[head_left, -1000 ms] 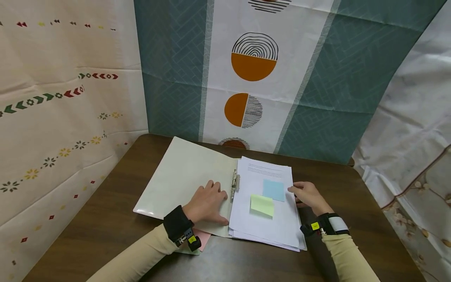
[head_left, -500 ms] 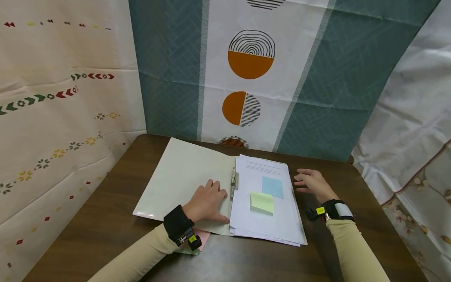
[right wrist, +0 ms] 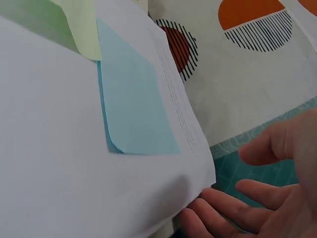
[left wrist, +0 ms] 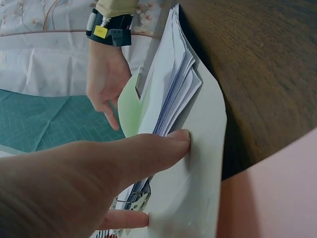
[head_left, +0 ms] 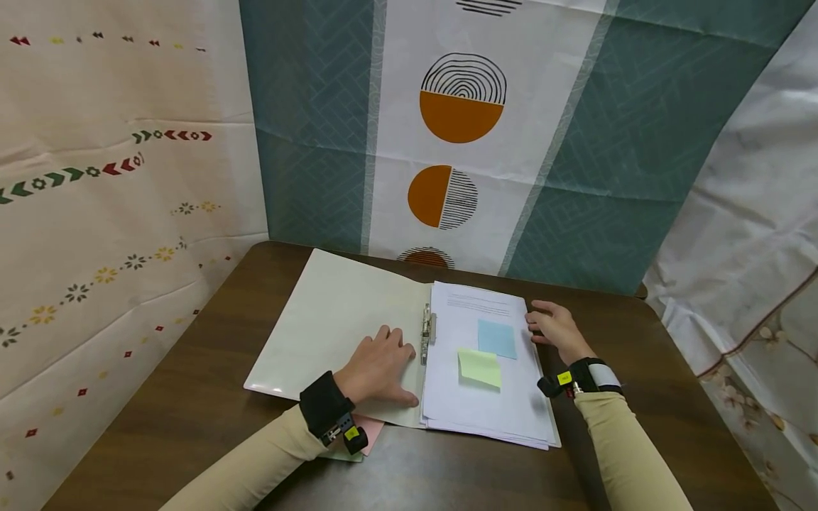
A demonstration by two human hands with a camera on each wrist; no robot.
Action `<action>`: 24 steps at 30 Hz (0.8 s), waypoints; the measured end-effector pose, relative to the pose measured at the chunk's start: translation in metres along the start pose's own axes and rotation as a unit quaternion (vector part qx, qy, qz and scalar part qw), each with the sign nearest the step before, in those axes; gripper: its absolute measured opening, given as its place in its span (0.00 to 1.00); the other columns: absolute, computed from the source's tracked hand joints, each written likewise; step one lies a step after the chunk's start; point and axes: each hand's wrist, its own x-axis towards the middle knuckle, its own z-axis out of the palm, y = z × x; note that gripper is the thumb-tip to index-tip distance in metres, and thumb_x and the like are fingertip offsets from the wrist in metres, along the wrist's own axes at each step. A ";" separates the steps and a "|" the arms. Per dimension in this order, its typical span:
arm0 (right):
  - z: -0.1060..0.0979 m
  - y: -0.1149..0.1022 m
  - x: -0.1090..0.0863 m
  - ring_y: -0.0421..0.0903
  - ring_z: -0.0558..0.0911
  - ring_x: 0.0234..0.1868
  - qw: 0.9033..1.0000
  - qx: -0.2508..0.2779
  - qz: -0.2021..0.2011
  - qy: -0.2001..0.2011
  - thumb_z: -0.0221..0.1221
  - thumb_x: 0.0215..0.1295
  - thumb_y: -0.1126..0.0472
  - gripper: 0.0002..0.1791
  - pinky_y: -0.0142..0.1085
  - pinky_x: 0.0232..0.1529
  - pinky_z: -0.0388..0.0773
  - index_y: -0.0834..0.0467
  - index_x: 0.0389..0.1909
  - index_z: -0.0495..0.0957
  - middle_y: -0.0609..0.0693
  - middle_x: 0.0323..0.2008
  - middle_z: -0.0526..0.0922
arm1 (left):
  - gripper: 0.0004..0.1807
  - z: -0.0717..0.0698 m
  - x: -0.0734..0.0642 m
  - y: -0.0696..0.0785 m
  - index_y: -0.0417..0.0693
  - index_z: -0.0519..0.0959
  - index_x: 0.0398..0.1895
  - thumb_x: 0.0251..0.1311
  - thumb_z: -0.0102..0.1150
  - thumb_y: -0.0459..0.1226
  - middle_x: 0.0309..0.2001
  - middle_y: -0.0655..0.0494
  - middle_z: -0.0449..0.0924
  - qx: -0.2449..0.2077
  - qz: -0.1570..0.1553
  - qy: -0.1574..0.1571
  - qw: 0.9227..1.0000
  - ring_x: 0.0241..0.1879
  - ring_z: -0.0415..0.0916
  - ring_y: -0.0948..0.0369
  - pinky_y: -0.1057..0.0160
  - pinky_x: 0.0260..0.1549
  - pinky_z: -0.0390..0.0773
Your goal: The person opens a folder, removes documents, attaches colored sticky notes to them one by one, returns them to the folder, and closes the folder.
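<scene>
A white ring binder lies spread on the table. Its right side carries a stack of white papers, with a metal clip along the spine. Two sticky notes, one blue and one light green, are on the top sheet. My left hand rests with spread fingers on the binder's inner cover beside the clip. At the papers' right edge is my right hand. In the right wrist view its fingertips meet the sheet's edge, while the thumb stands apart from the paper.
Pink paper and green paper lie partly under the binder's near edge and my left wrist. A brown wooden table bears everything. Patterned cloths hang behind and at both sides.
My right hand has let go of the papers' right edge, moved off to the right, then come back to the edge higher up. The left hand has stayed in place.
</scene>
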 end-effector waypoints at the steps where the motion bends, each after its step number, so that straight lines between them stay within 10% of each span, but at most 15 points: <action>1: 0.002 -0.001 0.000 0.66 0.78 0.73 1.000 -0.001 -0.001 0.002 0.51 0.88 0.56 0.37 0.53 0.76 0.82 0.66 0.89 0.55 0.72 0.81 0.68 | 0.43 0.000 0.000 0.001 0.51 0.88 0.61 0.49 0.85 0.68 0.51 0.49 0.80 0.000 0.000 -0.001 1.000 0.51 0.70 0.54 0.56 0.42 0.79; 13: 0.005 0.001 -0.013 0.68 0.77 0.73 0.994 -0.083 -0.075 0.010 0.55 0.87 0.55 0.33 0.63 0.76 0.79 0.64 0.85 0.65 0.73 0.79 0.71 | 0.43 0.000 0.002 0.004 0.51 0.87 0.62 0.49 0.85 0.68 0.51 0.48 0.80 0.004 0.002 -0.002 1.000 0.51 0.70 0.54 0.55 0.43 0.79; 18: 0.013 -0.011 -0.032 0.72 0.76 0.76 0.968 -0.159 -0.193 -0.016 0.63 0.83 0.53 0.30 0.69 0.72 0.78 0.61 0.79 0.75 0.70 0.79 0.74 | 0.44 -0.001 0.002 0.002 0.52 0.88 0.63 0.49 0.85 0.68 0.53 0.48 0.81 0.006 -0.002 -0.002 1.000 0.53 0.71 0.53 0.54 0.45 0.81; 24: 0.031 -0.027 -0.056 0.69 0.73 0.78 0.915 -0.221 -0.329 -0.075 0.71 0.75 0.54 0.28 0.76 0.73 0.73 0.58 0.72 0.82 0.64 0.76 0.78 | 0.44 -0.001 0.002 0.001 0.52 0.88 0.63 0.49 0.86 0.68 0.52 0.48 0.80 -0.002 -0.004 -0.003 1.000 0.53 0.71 0.53 0.53 0.46 0.81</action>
